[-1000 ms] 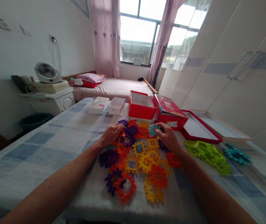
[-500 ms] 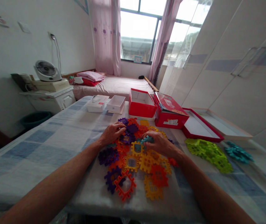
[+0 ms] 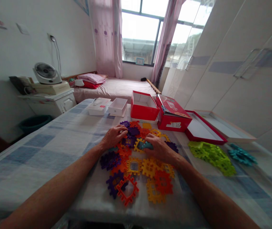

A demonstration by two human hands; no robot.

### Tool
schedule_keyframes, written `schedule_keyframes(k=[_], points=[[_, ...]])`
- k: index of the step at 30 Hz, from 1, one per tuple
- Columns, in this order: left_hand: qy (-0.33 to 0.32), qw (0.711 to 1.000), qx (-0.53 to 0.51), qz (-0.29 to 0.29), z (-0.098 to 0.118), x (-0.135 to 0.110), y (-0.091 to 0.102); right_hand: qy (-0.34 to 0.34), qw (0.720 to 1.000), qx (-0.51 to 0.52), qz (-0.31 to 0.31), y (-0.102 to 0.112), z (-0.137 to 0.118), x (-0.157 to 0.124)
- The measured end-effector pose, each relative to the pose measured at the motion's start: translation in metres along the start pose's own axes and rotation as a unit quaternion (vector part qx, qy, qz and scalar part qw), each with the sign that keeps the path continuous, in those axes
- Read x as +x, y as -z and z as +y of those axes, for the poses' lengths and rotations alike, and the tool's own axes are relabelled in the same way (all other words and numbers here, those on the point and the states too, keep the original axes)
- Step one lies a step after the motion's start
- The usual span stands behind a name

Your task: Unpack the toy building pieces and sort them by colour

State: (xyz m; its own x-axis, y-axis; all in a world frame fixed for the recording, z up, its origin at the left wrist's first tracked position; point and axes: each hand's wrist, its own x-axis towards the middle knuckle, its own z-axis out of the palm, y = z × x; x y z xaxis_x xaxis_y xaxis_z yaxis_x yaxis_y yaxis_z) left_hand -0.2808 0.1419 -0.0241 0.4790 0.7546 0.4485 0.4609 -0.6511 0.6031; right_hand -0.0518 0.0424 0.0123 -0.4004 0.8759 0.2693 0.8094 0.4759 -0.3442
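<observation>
A pile of notched plastic building tiles in purple, orange and yellow lies on the table in front of me. My left hand (image 3: 114, 136) rests at the pile's far left side, fingers loosely bent and touching a purple tile (image 3: 129, 141); nothing is seen lifted in it. Over the middle of the pile, my right hand (image 3: 158, 146) has its fingers closed on a teal tile (image 3: 147, 145), partly hidden by the fingers. Just left of it is a yellow tile (image 3: 138, 144) with teal showing through. An orange tile frame (image 3: 127, 190) lies nearest to me.
To the right sit a heap of lime-green tiles (image 3: 212, 157) and a stack of teal tiles (image 3: 242, 155). Along the far side stand white boxes (image 3: 118, 106), an open red box (image 3: 144, 111), a lidded red box (image 3: 174, 122) and a shallow red-rimmed lid (image 3: 205, 127).
My right hand has lowered slightly toward the pile, and the teal tile has shifted a little left and down with it. My left hand has stayed almost in place.
</observation>
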Motion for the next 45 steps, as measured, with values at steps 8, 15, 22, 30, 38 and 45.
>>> schedule_keyframes(k=[8,15,22,30,38,45], points=[[0.004,1.000,-0.004,0.015,0.002,0.001,0.000,-0.149,0.973,-0.093,0.147,0.020,0.026,-0.004],[0.052,0.997,-0.002,0.049,-0.003,0.001,0.005,-0.026,0.998,0.014,0.053,-0.010,0.001,0.006],[0.086,0.993,0.037,0.073,-0.004,0.002,0.012,-0.007,0.999,0.014,0.028,-0.022,0.002,0.008],[0.074,0.995,0.065,0.030,0.002,0.000,0.013,0.067,0.983,0.158,-0.071,0.016,-0.005,-0.005],[0.091,0.994,0.054,0.036,0.005,0.000,0.013,-0.037,0.995,0.089,-0.028,0.003,-0.006,0.002],[0.165,0.975,-0.143,0.030,0.010,-0.001,0.009,-0.028,0.998,0.052,-0.038,-0.008,-0.011,0.003]])
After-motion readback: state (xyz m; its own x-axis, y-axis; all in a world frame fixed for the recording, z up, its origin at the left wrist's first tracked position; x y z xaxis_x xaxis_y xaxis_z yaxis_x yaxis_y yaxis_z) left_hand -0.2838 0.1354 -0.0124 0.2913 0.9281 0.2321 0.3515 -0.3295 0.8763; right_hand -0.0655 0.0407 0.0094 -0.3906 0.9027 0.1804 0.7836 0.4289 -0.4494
